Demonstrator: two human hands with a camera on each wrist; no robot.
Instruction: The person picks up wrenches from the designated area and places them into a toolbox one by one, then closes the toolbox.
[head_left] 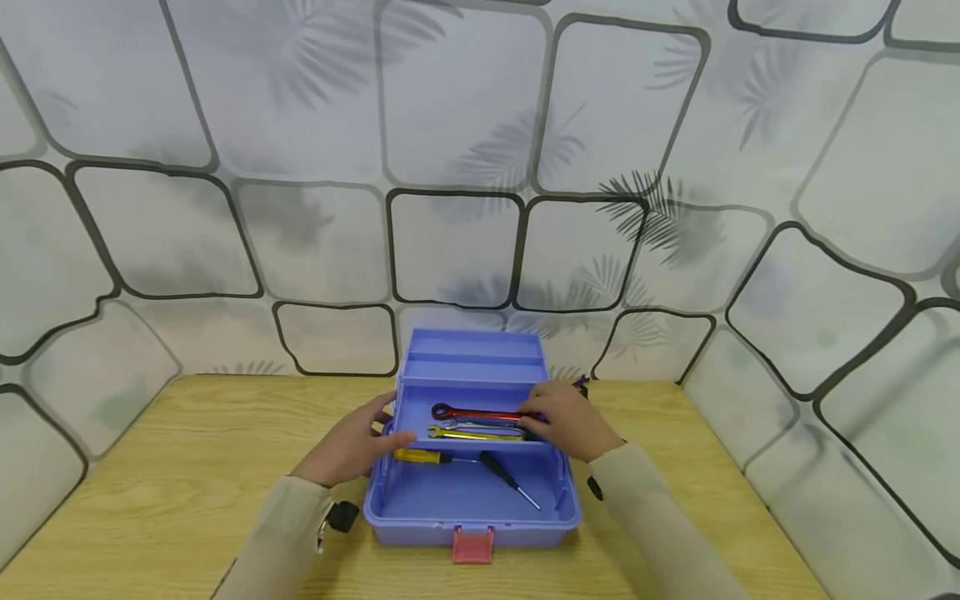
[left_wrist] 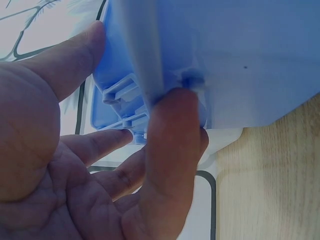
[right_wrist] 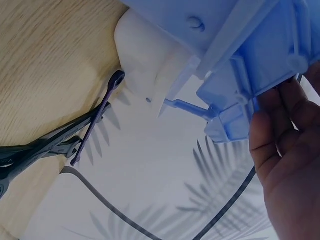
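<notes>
A blue-violet toolbox (head_left: 472, 492) stands open, its raised tray (head_left: 420, 392) above the lower bin. My left hand (head_left: 352, 442) holds the tray's left side, thumb over the front corner; in the left wrist view a bent finger touches the box wall (left_wrist: 240, 65). Over the tray's right end, my right hand (head_left: 573, 421) pinches the end of a red wrench (head_left: 480, 413). In front of it lie a silver wrench (head_left: 480, 425) and a yellow wrench (head_left: 468, 434). Its fingertips are hidden by the tray in the right wrist view.
The bin holds a yellow-handled screwdriver (head_left: 420, 456) and a black-handled screwdriver (head_left: 501, 472). A red latch (head_left: 472, 547) hangs in front. On the wooden table (head_left: 225, 475), right of the box, lie dark pliers (right_wrist: 45, 145) and a purple wrench (right_wrist: 97, 117). A patterned wall (head_left: 322, 242) stands behind.
</notes>
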